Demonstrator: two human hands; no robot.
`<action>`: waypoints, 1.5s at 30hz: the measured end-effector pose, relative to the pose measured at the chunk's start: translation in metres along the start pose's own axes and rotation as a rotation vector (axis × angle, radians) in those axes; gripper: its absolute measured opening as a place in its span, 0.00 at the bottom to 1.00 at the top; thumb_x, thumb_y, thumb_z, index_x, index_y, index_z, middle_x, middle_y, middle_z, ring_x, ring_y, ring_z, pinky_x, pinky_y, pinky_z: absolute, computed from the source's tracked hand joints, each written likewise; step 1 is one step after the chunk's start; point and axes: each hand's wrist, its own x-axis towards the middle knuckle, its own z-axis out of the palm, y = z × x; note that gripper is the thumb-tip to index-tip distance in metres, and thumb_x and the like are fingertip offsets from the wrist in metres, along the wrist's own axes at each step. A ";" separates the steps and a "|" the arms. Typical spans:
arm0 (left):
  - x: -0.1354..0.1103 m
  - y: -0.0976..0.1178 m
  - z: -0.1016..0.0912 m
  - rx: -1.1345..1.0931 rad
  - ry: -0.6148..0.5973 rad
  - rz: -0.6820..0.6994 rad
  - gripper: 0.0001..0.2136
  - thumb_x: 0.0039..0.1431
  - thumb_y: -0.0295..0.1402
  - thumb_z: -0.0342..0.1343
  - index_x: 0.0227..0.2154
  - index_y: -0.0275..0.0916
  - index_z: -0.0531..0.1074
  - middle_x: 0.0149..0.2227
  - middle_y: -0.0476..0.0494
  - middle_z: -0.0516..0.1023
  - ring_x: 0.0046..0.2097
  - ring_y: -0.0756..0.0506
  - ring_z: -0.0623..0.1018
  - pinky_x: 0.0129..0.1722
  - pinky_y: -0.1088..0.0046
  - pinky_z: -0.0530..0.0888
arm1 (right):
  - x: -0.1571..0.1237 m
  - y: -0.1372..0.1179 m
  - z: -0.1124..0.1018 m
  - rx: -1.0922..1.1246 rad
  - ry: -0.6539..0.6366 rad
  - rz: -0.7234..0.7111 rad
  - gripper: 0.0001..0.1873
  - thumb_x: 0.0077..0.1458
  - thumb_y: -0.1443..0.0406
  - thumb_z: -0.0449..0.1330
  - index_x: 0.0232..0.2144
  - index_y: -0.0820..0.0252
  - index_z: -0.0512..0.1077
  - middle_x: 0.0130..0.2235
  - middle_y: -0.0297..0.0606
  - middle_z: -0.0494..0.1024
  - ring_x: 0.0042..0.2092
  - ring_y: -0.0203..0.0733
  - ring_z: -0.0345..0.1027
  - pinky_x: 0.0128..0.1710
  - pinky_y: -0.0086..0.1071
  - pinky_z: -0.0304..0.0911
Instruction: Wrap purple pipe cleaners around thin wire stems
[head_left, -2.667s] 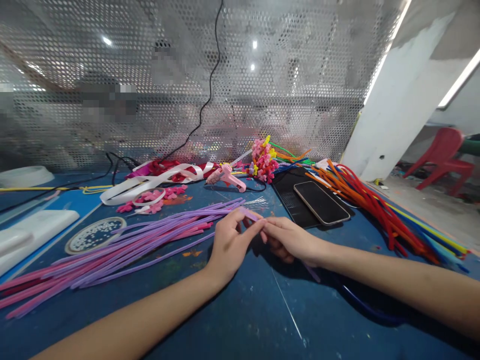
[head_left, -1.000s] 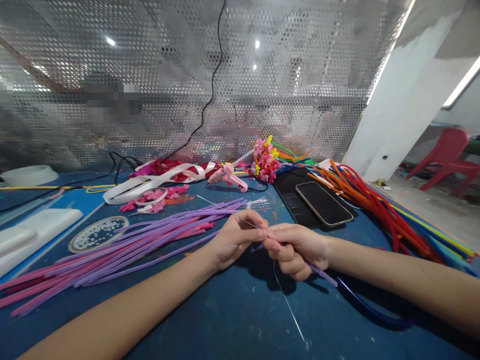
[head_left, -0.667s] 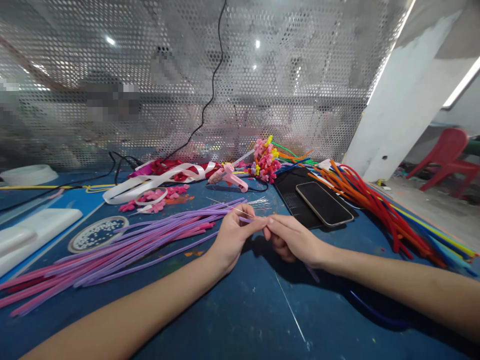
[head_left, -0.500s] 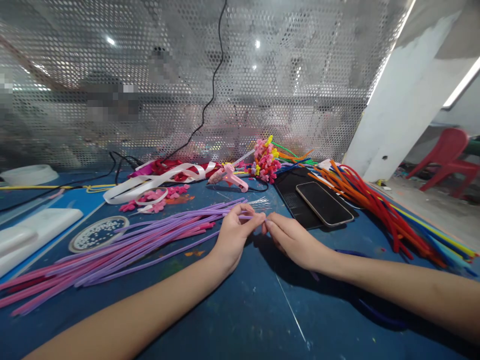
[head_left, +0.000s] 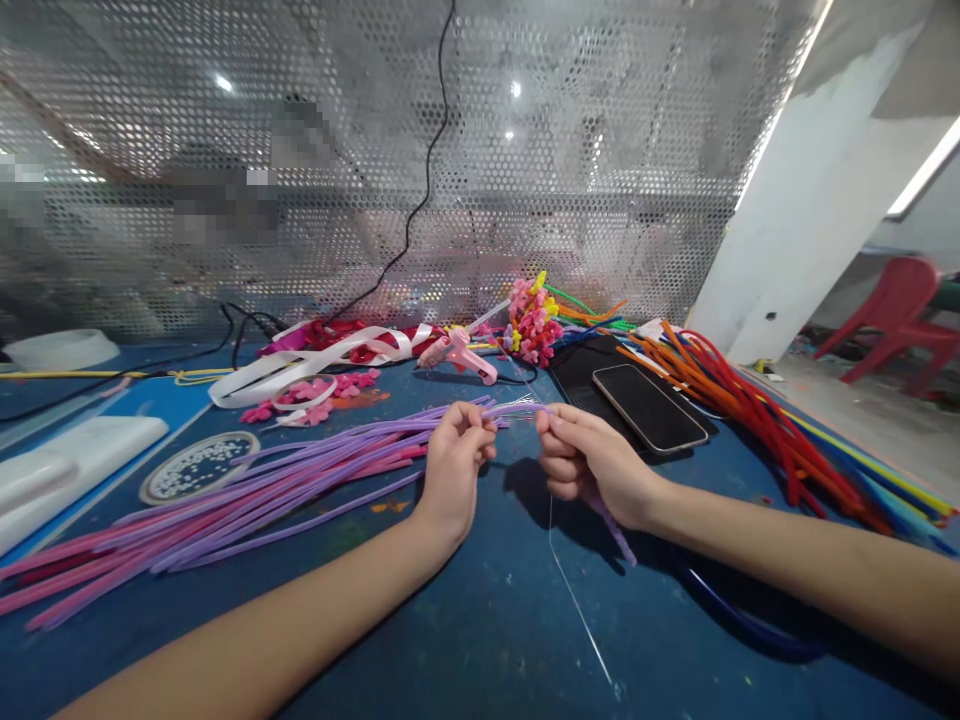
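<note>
A purple pipe cleaner [head_left: 517, 408] is stretched between my two hands above the blue table. My left hand [head_left: 457, 460] pinches it near one end, thumb against the fingers. With curled fingers my right hand [head_left: 589, 455] grips it further along, and its tail droops below that palm. Just left of my left hand lies a bundle of purple and pink pipe cleaners [head_left: 300, 475]. Thin metal wires [head_left: 525, 400] rest behind the held piece. One fine bright line [head_left: 581, 608] runs over the table below my hands.
A pink glue gun [head_left: 459, 352] and a pink flower bunch [head_left: 534, 320] lie at the back. A phone [head_left: 649, 406] sits right, near orange and red pipe cleaners [head_left: 772, 430]. Left are a dish of beads [head_left: 199, 467] and white ribbon [head_left: 322, 355]. Perforated metal [head_left: 600, 180] stands behind.
My hands have moved apart, so a length of purple pipe cleaner now shows between them. Its tail under my right hand is more visible.
</note>
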 end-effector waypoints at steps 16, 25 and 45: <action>-0.005 0.003 0.003 0.322 -0.286 0.076 0.07 0.48 0.37 0.60 0.26 0.39 0.77 0.22 0.48 0.72 0.23 0.52 0.65 0.23 0.77 0.60 | 0.002 -0.006 -0.015 0.325 -0.308 0.444 0.08 0.52 0.65 0.50 0.22 0.58 0.56 0.14 0.21 0.42 0.14 0.27 0.28 0.09 0.19 0.35; -0.011 0.008 0.004 0.447 -0.315 0.140 0.05 0.50 0.31 0.58 0.22 0.37 0.70 0.21 0.50 0.73 0.23 0.52 0.68 0.25 0.77 0.64 | -0.001 -0.001 -0.005 -0.035 -0.130 0.381 0.10 0.53 0.62 0.49 0.22 0.58 0.58 0.13 0.19 0.45 0.13 0.25 0.31 0.09 0.18 0.36; -0.008 0.010 -0.001 -0.151 -0.586 -0.363 0.20 0.39 0.24 0.65 0.38 0.40 0.72 0.29 0.49 0.75 0.43 0.46 0.75 0.45 0.71 0.69 | 0.000 -0.007 -0.013 0.231 -0.450 0.769 0.12 0.52 0.64 0.46 0.18 0.58 0.53 0.12 0.21 0.45 0.12 0.26 0.28 0.07 0.18 0.39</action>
